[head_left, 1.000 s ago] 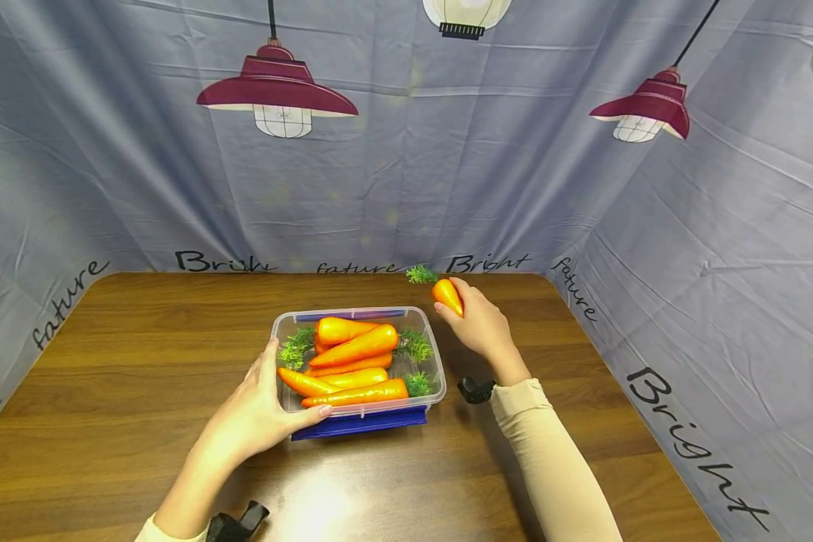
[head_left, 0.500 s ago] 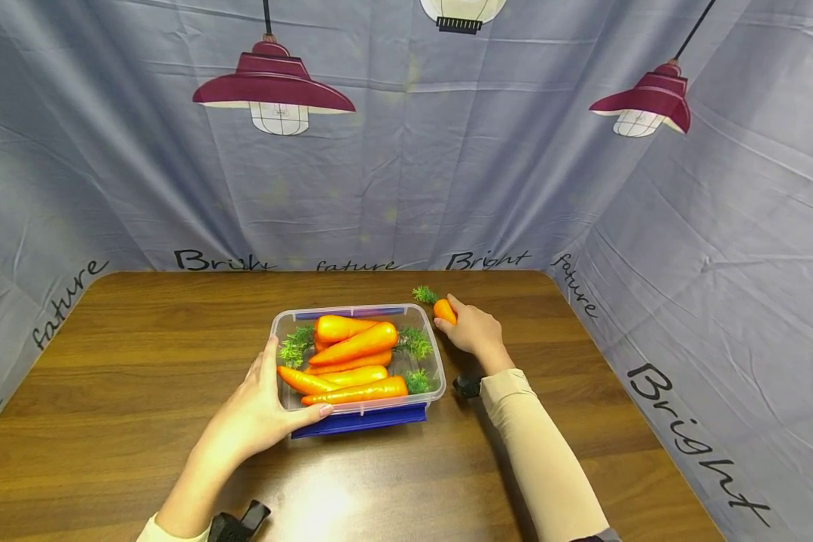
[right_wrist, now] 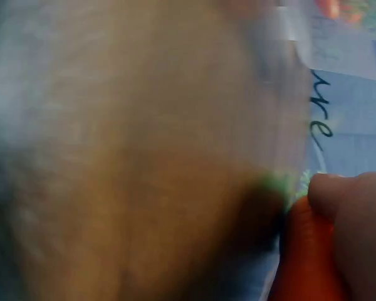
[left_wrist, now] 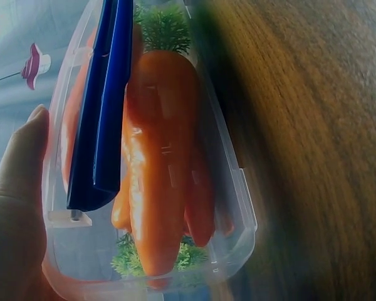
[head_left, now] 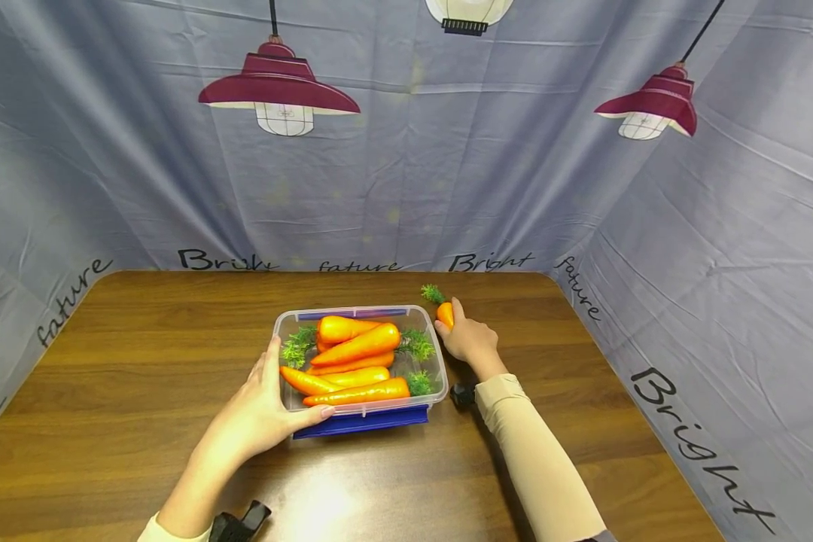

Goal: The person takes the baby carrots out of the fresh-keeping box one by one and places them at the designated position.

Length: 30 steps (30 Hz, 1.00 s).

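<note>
Head view: container [head_left: 439,370] of carrots [head_left: 357,345], left hand [head_left: 260,410] spread against it, 1 carrot [head_left: 445,314] pinched in right hand [head_left: 470,338].

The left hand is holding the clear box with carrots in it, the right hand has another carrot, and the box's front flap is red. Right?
Not quite: the front flap is blue, as the head view shows. The left hand does hold the clear box with carrots, and the right hand another carrot.
</note>
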### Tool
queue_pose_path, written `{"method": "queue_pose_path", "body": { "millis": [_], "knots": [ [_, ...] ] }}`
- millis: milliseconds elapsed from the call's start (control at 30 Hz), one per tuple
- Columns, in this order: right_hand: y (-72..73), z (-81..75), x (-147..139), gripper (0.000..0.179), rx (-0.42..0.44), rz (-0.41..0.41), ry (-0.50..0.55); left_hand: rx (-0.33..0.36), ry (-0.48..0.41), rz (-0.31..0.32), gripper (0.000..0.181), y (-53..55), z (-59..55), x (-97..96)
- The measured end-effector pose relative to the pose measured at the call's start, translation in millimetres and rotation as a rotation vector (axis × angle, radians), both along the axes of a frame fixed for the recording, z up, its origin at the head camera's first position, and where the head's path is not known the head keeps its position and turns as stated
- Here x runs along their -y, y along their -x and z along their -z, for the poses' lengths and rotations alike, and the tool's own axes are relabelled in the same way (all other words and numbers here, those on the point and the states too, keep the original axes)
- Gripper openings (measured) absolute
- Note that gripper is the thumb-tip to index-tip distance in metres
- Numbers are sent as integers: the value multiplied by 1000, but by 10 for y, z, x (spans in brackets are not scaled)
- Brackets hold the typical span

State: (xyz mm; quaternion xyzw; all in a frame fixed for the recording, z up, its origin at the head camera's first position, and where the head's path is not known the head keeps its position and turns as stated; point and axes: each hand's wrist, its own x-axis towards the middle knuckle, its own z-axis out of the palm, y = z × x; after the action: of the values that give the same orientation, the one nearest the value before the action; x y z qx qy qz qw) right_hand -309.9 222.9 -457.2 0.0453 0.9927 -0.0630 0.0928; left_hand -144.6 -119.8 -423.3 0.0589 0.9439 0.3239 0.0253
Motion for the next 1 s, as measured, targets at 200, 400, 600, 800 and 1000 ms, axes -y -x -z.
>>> {"method": "queue_pose_path", "body": {
  "millis": [200,400,600,800,1000],
  "knots": [
    [-10,55,-8,75,10,25,-16,-19,-4,5,139,2,2,-14],
    [-25,39,-16,79,-17,5,-9,-17,-2,4,140,-1,-11,-17],
    [-39,-170,-1,68,-214,-35,36,-22,-7,5,139,6,-7,-12],
    [-129,-586,195,59,-472,-232,190,2,-8,-7,140,2,1,-6],
    [-301,-753,493,58,-416,-616,200,12,-13,-15,140,-5,1,-2]
  ]
}}
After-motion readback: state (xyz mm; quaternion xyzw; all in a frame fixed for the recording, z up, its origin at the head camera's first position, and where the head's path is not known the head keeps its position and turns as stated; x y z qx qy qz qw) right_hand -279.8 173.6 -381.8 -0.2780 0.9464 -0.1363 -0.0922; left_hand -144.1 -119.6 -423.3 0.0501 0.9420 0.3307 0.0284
